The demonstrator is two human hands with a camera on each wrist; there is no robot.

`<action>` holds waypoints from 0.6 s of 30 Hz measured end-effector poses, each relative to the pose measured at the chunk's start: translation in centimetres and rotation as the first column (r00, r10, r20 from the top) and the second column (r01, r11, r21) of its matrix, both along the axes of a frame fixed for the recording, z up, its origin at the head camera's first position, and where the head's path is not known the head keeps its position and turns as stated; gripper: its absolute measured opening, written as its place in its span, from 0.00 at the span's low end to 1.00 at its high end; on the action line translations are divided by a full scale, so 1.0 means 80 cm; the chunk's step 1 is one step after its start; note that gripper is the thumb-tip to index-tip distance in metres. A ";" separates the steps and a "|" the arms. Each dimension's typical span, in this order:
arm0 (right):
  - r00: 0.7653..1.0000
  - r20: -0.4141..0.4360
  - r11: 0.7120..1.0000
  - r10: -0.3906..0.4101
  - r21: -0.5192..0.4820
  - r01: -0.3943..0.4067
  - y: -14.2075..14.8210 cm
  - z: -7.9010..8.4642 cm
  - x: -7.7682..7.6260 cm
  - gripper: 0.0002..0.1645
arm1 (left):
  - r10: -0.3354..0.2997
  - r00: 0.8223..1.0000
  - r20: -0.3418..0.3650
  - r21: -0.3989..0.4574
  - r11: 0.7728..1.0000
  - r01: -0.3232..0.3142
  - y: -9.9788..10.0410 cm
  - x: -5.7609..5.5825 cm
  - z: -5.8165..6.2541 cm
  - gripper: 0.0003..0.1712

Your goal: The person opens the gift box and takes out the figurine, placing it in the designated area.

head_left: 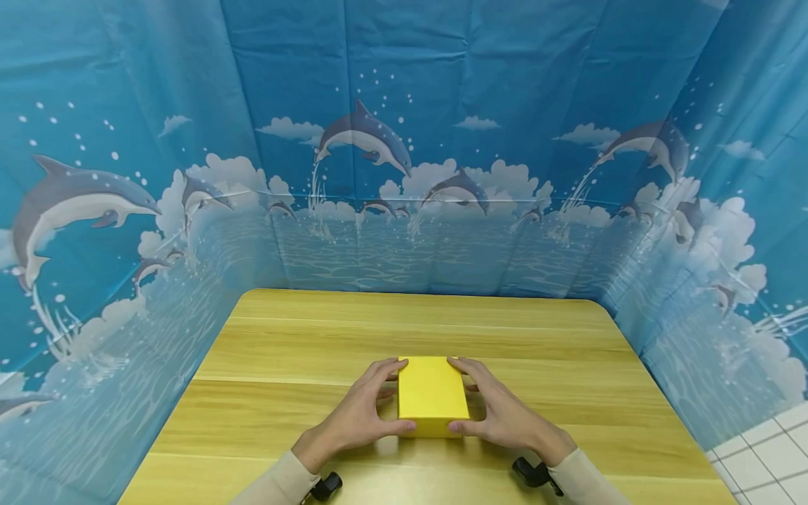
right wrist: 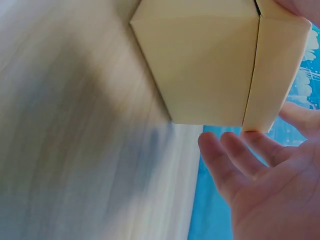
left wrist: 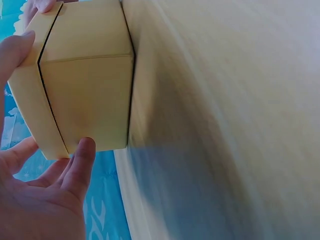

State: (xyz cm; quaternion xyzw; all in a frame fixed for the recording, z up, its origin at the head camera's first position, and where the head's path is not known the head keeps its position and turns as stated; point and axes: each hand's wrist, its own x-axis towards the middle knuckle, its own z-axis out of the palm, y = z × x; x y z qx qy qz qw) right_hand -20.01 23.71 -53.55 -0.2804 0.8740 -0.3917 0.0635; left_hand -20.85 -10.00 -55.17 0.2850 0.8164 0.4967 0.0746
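Note:
A yellow lidded box (head_left: pixel 431 387) stands on the wooden table, centred between the two hands. My left hand (head_left: pixel 361 410) grips its left end, the thumb on the near face and the forefinger at the far top corner. At the right end, my right hand (head_left: pixel 510 412) holds it the same way, mirrored. A thin dark seam parts the lid (left wrist: pixel 30 85) from the box's deeper body in the left wrist view. The left thumb presses the lid's side there. In the right wrist view, fingertips lie right at the edge of the lid (right wrist: pixel 272 75); the right thumb is mostly hidden.
The wood-grain table (head_left: pixel 303 337) has rounded far corners. A blue dolphin-print curtain (head_left: pixel 404 245) hangs behind it and along both sides. White floor tiles (head_left: pixel 766 456) show at the lower right. Black straps with small devices (head_left: pixel 533 472) sit at the wrists.

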 end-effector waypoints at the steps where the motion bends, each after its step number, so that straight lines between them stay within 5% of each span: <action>1: 1.000 -0.003 1.000 -0.003 -0.002 0.003 0.000 0.001 0.000 0.64 | 0.002 1.000 -0.004 0.005 1.000 -0.002 0.000 0.000 0.001 0.62; 18: 0.990 -0.130 0.998 -0.056 0.033 0.061 -0.012 0.027 0.002 0.66 | 0.065 0.994 -0.091 0.073 0.996 -0.059 -0.005 0.002 0.014 0.59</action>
